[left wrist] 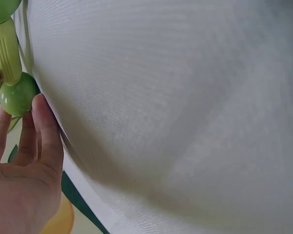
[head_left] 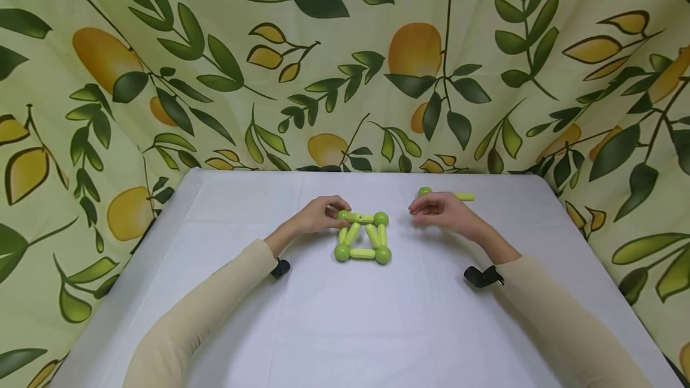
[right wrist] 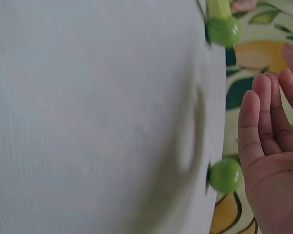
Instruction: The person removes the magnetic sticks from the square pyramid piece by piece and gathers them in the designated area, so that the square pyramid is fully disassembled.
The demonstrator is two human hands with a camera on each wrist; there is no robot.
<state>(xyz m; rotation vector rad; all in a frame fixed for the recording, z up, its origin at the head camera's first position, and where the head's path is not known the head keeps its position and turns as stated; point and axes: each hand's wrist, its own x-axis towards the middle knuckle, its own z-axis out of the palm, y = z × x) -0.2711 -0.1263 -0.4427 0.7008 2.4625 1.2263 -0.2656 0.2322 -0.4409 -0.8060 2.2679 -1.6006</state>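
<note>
A frame of light-green rods (head_left: pixel 362 253) joined by darker green balls (head_left: pixel 342 252) lies on the table, with slanted rods (head_left: pixel 374 234) inside its square outline. My left hand (head_left: pixel 318 214) grips the frame's far left corner ball (left wrist: pixel 20 95), fingers and thumb around it and the adjoining rod (left wrist: pixel 7 51). To the right of the frame, my right hand (head_left: pixel 444 213) hovers with extended fingers and holds nothing. Just beyond that hand are a loose green ball (head_left: pixel 424 191) and a rod (head_left: pixel 465 196); the hand hides the part between them.
A white cloth (head_left: pixel 323 328) covers the table. Behind and beside it hangs a curtain (head_left: pixel 345 76) printed with leaves and fruit. A black wrist camera (head_left: pixel 480 277) sits under the right sleeve, another (head_left: pixel 281 268) under the left.
</note>
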